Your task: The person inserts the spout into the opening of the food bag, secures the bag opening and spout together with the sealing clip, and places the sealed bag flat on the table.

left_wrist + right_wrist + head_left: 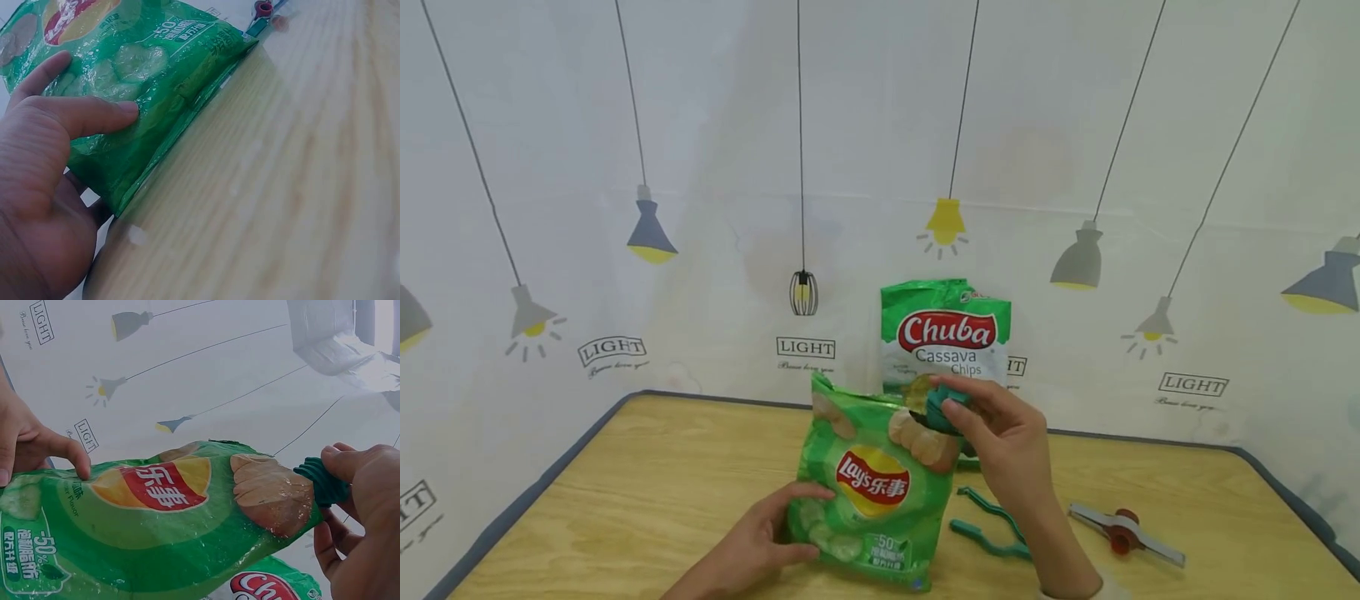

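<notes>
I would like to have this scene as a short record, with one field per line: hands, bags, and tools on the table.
Left hand: grips the lower side of the Lay's bag
Right hand: pinches the teal cap at the bag's upper corner
Lay's bag: upright, slightly tilted, front toward the head camera
Chuba bag: upright, behind the Lay's bag
Teal clip: on the table, arms apart
Grey clip: on the table, red ring at its middle
</notes>
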Available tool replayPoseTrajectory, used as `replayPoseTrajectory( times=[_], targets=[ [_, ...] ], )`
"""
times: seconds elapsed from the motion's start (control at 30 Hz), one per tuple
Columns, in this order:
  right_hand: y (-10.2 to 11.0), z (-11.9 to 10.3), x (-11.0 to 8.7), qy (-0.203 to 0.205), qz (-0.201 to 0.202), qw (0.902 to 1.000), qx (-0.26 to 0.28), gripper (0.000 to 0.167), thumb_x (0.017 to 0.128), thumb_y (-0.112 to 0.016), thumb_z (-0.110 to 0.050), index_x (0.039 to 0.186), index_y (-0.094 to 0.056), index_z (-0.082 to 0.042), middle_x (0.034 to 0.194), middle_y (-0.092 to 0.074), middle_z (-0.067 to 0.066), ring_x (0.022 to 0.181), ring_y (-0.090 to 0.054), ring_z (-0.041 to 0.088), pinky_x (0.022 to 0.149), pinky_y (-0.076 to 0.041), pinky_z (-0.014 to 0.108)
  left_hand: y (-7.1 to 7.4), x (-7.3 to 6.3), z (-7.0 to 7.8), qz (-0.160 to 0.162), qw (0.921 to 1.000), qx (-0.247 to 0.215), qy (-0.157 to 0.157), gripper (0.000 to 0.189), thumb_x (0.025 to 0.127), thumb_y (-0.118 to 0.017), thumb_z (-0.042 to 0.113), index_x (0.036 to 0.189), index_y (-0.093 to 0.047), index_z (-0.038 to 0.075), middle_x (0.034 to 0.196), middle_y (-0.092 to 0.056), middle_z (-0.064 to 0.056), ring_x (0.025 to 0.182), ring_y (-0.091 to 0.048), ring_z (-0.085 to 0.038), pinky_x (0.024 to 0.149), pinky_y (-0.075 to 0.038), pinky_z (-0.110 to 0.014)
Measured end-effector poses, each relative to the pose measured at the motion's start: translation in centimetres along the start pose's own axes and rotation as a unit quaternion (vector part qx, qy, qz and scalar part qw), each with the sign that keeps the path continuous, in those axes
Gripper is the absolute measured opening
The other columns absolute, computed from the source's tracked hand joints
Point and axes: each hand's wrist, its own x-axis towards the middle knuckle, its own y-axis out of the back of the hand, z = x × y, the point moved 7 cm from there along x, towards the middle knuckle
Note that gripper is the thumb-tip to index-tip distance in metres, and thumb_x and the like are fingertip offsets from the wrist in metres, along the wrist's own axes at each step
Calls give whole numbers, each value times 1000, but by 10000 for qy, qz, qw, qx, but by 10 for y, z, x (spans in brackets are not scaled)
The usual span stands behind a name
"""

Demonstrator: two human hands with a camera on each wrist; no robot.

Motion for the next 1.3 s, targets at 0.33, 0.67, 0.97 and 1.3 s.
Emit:
replayPoseTrajectory(
  times=[0.33,0.67,0.97,1.3],
  targets=[
    [4,14,-5,-582,-126,9982,80,28,92,-62,-1,120,-61,7,119,-63,16,109,-60,26,85,-51,32,-2,2,1,-75,9999,-87,23,58,83,-74,11,135,-50,18,144,-38,-12,129,-37,-34,99,-33,-21],
    [3,23,-11,-795,-239,9965,-24,29,92,-63,-4,120,-62,2,119,-64,12,104,-62,25,78,-53,31,2,-2,8,111,9994,-13,-319,58,84,-73,9,136,-48,15,144,-37,-14,124,-46,-20,98,-39,-28],
    [1,19,-12,-936,-256,9952,142,29,92,-64,-6,121,-63,0,120,-64,12,108,-61,26,81,-52,33,21,9,58,761,9829,422,-1624,53,89,-64,-2,137,-45,12,134,-51,-7,111,-55,-22,87,-46,-33],
    [1,20,-12,-942,-310,9945,338,28,91,-65,-5,119,-63,1,119,-63,17,106,-62,28,80,-52,33,16,44,154,1896,9230,2562,-2155,62,86,-74,20,140,-44,21,137,-47,5,122,-43,-17,98,-30,-53]
  ],
)
